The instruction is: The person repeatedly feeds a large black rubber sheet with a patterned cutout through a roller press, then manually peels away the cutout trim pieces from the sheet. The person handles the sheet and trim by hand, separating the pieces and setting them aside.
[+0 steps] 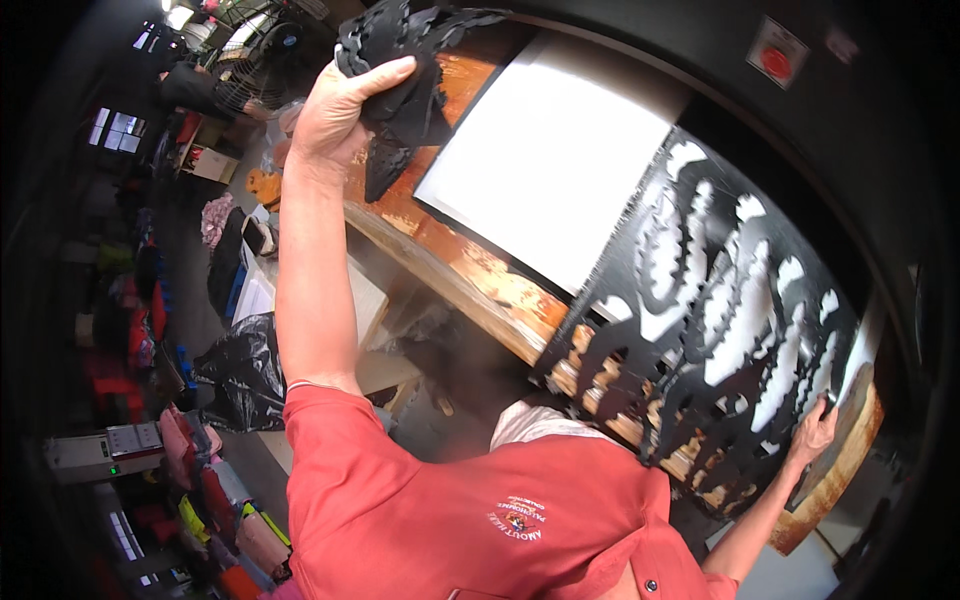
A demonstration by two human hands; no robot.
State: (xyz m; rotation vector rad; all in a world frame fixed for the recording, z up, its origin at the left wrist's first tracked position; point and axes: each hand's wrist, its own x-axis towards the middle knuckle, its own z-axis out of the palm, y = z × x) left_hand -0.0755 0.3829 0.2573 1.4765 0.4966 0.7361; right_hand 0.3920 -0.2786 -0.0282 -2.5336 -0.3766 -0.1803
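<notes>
At the upper left my left hand [332, 122] grips a bunch of black cut-out pieces [408, 112] with toothed edges, its thumb lying over them. Low at the right, my right hand [812, 438] is closed on the edge of a large black sheet [795, 238] full of long, wavy-edged openings. That sheet lies tilted across a white board [550, 150] and reaches out past the front edge of a worn wooden table [480, 285]. White board and wood show through its openings.
Above the table is a dark machine body with a red button [775, 63]. The table's wooden end [850, 465] sticks out beside my right hand. A black plastic bag [240, 372] stands at the left, with a fan [247, 78] and coloured piles [215, 490] farther off.
</notes>
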